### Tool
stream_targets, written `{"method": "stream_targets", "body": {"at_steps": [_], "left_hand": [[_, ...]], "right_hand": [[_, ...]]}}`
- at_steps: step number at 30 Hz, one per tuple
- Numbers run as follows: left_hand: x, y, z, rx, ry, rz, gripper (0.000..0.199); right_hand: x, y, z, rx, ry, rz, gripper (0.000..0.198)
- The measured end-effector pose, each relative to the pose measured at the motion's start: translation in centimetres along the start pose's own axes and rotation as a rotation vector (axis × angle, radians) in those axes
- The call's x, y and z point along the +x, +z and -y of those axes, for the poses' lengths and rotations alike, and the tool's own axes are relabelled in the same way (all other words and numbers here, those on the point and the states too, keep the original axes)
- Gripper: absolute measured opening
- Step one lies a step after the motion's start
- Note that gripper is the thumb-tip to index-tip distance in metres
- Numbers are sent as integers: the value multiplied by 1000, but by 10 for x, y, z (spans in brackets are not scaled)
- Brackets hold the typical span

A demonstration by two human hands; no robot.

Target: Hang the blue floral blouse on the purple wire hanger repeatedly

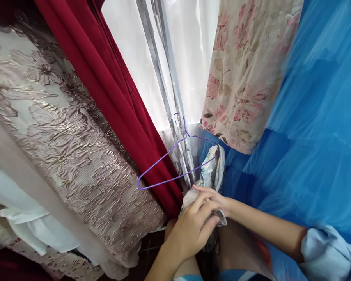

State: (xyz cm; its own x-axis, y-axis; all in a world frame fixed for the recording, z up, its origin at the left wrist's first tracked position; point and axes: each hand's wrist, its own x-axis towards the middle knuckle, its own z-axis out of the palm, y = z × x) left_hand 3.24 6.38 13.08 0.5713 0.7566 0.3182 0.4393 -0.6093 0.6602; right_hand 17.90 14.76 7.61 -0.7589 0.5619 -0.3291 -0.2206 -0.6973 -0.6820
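A thin purple wire hanger (162, 183) hangs tilted by its hook on a metal pole. From its right end hangs a pale garment (207, 175) with a small floral print; its lower part is bunched at my hands. My left hand (193, 226) reaches up from the bottom, its curled fingers gripping the fabric. Coming from the right, my right hand (213, 197) rests against the same cloth, partly behind the left one. The fingers overlap, so some fingertips are hidden. The hanger's left end is bare.
Grey metal poles (163, 78) stand before a white curtain (123, 27). To the left hang a dark red cloth (105, 89) and a shiny flower-textured fabric (67, 148). On the right are a pink-floral cloth (242, 86) and blue tulle (316, 117). My knees are below the hands.
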Motion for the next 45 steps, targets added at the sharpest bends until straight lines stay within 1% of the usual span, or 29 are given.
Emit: {"method": "stream_targets", "body": {"at_steps": [1, 3, 5, 6, 8, 10, 11, 13, 14, 16, 18, 20, 23, 26, 27, 28, 30, 32, 34, 36, 37, 38, 39, 41, 42, 43, 45], "left_hand": [[-1, 0, 6, 24, -18, -40, 33], [-5, 1, 20, 34, -51, -137, 40], [-10, 3, 35, 28, -92, -214, 43], [-12, 5, 42, 30, -114, -239, 45], [-17, 8, 54, 47, -149, -258, 49], [-19, 11, 64, 44, -174, -260, 57], [-18, 12, 68, 21, -184, -258, 61], [-14, 14, 74, -75, -203, -229, 64], [-12, 14, 76, -141, -208, -193, 60], [-7, 14, 78, -293, -215, -87, 46], [-6, 13, 79, -427, -231, -4, 38], [-8, 12, 77, -467, -232, 13, 38], [-12, 13, 73, -425, -186, -45, 42], [-14, 20, 72, -482, -214, -142, 56], [-15, 22, 73, -512, -246, -156, 53], [-16, 23, 75, -539, -283, -157, 46], [-20, 22, 81, -582, -344, -124, 33], [-28, 19, 85, -636, -382, -49, 30], [-35, 20, 87, -731, -390, 62, 36], [-40, 29, 85, -795, -374, 143, 52], [-41, 36, 83, -777, -359, 150, 60], [-41, 43, 82, -715, -341, 137, 65], [-41, 50, 81, -623, -323, 116, 67], [-42, 53, 84, -432, -304, 86, 61], [-43, 48, 88, -355, -304, 75, 54], [-44, 39, 94, -285, -314, 52, 48], [-48, 7, 106, -106, -351, -41, 35]], "right_hand": [[6, -3, 0, 38, -53, -50, 47], [15, -13, 4, 77, -168, -162, 45], [19, -28, 11, 83, -233, -266, 43], [19, -37, 14, 82, -238, -301, 41], [14, -51, 18, 83, -205, -337, 34], [3, -58, 17, 53, -138, -322, 27], [-3, -56, 17, 0, -117, -295, 23], [-18, -46, 19, -195, -94, -207, 18], [-26, -39, 23, -320, -101, -149, 18], [-42, -22, 35, -533, -144, -50, 21], [-56, -7, 52, -650, -204, -8, 21], [-67, 3, 68, -706, -287, -23, 18], [-73, 10, 80, -754, -346, -2, 13], [-67, 12, 77, -782, -323, 101, 16], [-64, 11, 75, -777, -319, 123, 16], [-60, 9, 73, -758, -324, 128, 16], [-55, 3, 73, -676, -364, 88, 15], [-52, -6, 78, -564, -437, 0, 14], [-51, -14, 86, -481, -508, -80, 14], [-49, -20, 94, -450, -566, -132, 13], [-47, -22, 98, -447, -590, -150, 11], [-45, -23, 101, -448, -613, -168, 10], [-42, -24, 103, -453, -633, -190, 9], [-38, -26, 107, -483, -672, -247, 7], [-37, -29, 109, -512, -696, -282, 6], [-36, -32, 111, -551, -728, -322, 6], [-35, -44, 117, -671, -817, -394, 8]]}}
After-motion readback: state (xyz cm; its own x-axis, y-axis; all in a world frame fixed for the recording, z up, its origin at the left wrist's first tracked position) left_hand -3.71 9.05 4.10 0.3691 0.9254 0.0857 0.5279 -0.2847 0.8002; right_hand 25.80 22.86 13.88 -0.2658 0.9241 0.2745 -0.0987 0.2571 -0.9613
